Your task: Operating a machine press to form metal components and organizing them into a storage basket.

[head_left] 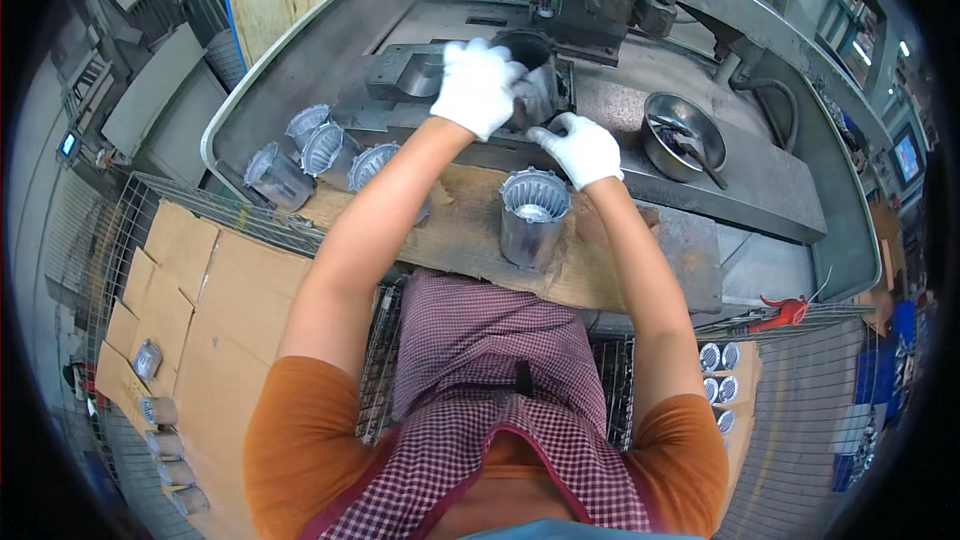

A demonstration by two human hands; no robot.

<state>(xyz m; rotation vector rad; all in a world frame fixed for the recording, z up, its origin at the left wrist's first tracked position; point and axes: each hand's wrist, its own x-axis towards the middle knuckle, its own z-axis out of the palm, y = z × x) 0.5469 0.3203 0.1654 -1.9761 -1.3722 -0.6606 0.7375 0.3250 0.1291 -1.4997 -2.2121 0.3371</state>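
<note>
One ribbed metal cup (533, 230) on wooden board (612, 265) before me; my left hand (475, 88), right hand (584, 150) at dark cylinder (537, 80); whether fingers (568, 124) grip, cannot tell.

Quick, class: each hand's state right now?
Left hand: at the dark cylinder; grip can't be told.
Right hand: partly curled; grip can't be told.

Two gloved hands are counted, one left hand (475, 90) and one right hand (583, 150). One dark cylinder (535, 85) is seen. Five finned metal cups (528, 238) are counted: four clustered, one apart. One bowl (668, 154), one red-handled tool (782, 314) and two lit screens (907, 156) are shown. Five small parts (158, 410) are made out at left; at right, at least five round parts (729, 388) are visible, others possibly hidden by the arm.
</note>
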